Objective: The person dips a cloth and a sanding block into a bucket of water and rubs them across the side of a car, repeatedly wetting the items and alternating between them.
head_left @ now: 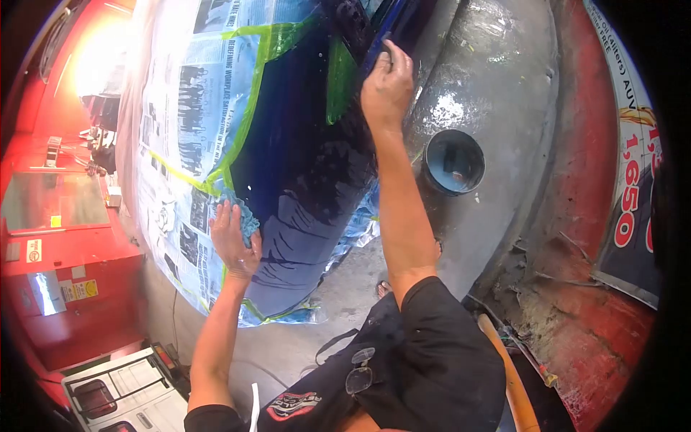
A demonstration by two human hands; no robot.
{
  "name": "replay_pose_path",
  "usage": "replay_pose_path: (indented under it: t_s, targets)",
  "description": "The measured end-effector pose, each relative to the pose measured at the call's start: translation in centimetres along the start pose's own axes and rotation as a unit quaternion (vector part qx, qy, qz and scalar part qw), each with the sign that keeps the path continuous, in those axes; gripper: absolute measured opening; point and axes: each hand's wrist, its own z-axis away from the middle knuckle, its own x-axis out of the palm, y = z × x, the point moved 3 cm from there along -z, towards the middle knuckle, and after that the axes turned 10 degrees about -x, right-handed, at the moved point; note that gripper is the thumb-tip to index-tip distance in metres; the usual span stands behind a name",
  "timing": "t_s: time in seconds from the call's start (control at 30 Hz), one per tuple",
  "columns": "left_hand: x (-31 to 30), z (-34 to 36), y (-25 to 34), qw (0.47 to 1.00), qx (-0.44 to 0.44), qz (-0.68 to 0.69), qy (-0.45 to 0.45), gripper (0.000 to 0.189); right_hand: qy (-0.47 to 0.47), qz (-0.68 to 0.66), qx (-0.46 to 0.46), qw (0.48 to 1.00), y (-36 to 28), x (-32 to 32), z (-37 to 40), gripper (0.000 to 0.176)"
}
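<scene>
A dark blue car panel (295,187) lies in front of me, wet in places and edged with green tape (248,137). Newspaper sheets (191,108) cover the area to its left. My left hand (234,241) presses a light blue cloth (247,218) against the panel's left edge, by the tape. Farther forward, my right hand (389,81) is at the panel's upper right edge, its fingers curled; what they hold, if anything, is too small to tell. A dark round bucket (453,163) with liquid in it stands on the floor to the right of my right forearm.
Wet grey concrete floor (497,86) runs along the right, beside a red wall (604,57) with a printed banner (630,180). At the lower left is a white vehicle (133,396). A yellow-orange pole (515,381) lies by my right side. Red cabinets (86,288) stand left.
</scene>
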Motion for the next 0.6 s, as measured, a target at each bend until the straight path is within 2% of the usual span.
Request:
replay_pose_path:
  t_s: [0.07, 0.13, 0.2, 0.3, 0.4, 0.43, 0.47, 0.53, 0.57, 0.6]
  targets:
    - [0.2, -0.1, 0.0, 1.0, -0.001, -0.004, 0.002, 0.065, 0.015, -0.013, -0.015, 1.0, -0.9, 1.2, 0.7, 0.031]
    - [0.2, 0.2, -0.1, 1.0, -0.003, -0.009, 0.0, 0.065, 0.058, -0.049, -0.035, 0.996, -2.1, 2.4, 1.2, 0.04]
    - [0.4, 0.2, -0.3, 1.0, -0.005, -0.012, 0.005, 0.066, 0.063, -0.043, -0.077, 0.994, -2.3, 3.7, 2.0, 0.038]
    - [0.0, 0.5, -0.3, 1.0, -0.001, -0.015, -0.003, 0.067, 0.03, -0.028, -0.1, 0.994, -3.0, 4.4, 3.2, 0.04]
    - [0.3, 0.0, -0.2, 1.0, -0.004, -0.011, -0.004, 0.067, -0.027, -0.023, -0.086, 0.996, -2.9, 4.6, 3.6, 0.039]
    - [0.2, 0.2, -0.3, 1.0, -0.008, -0.011, -0.008, 0.067, -0.062, -0.058, -0.064, 0.994, -2.8, 4.2, 3.4, 0.046]
    - [0.0, 0.2, -0.2, 1.0, -0.008, -0.007, -0.006, 0.067, -0.045, -0.055, -0.033, 0.997, -2.9, 3.8, 3.3, 0.038]
    - [-0.1, -0.1, 0.0, 1.0, -0.011, 0.002, -0.006, 0.066, -0.056, -0.086, 0.018, 0.995, -3.3, 2.9, 2.7, 0.036]
    - [0.0, 0.0, -0.2, 1.0, -0.004, 0.008, 0.003, 0.065, -0.011, -0.072, -0.081, 0.994, -3.8, 2.8, 2.2, 0.033]
    - [-0.1, 0.4, -0.2, 1.0, -0.009, 0.001, -0.006, 0.065, -0.069, -0.088, -0.055, 0.992, -4.0, 2.7, 2.3, 0.037]
